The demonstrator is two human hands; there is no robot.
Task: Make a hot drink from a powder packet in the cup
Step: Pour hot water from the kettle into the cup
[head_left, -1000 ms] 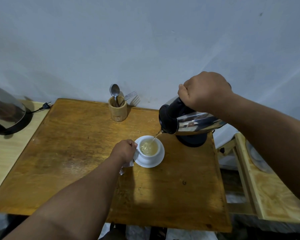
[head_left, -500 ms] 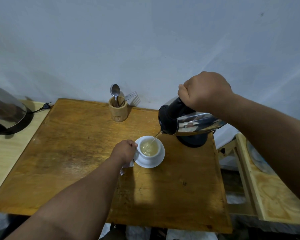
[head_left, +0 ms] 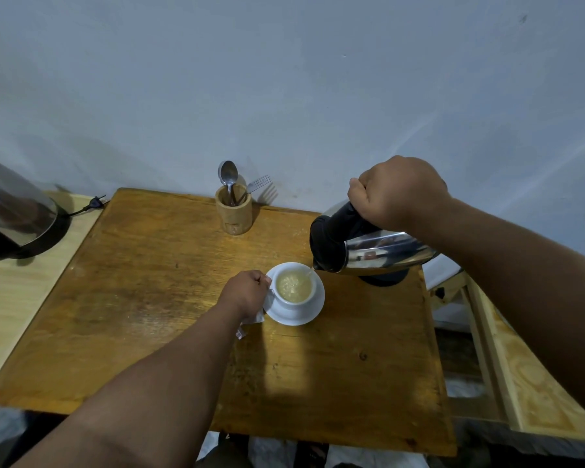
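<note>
Readable text: none in frame.
Wooden holder (head_left: 233,211), top centre: faint mark low on its front, too small to read.
Kettle (head_left: 368,248), right of centre: only reflections on the steel, no brand seen.
Packet (head_left: 250,322), centre, under left hand (head_left: 247,292): mostly hidden, print not legible.

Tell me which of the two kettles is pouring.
The kettle in the right hand, tilted over the cup; the other kettle stands far left.
</note>
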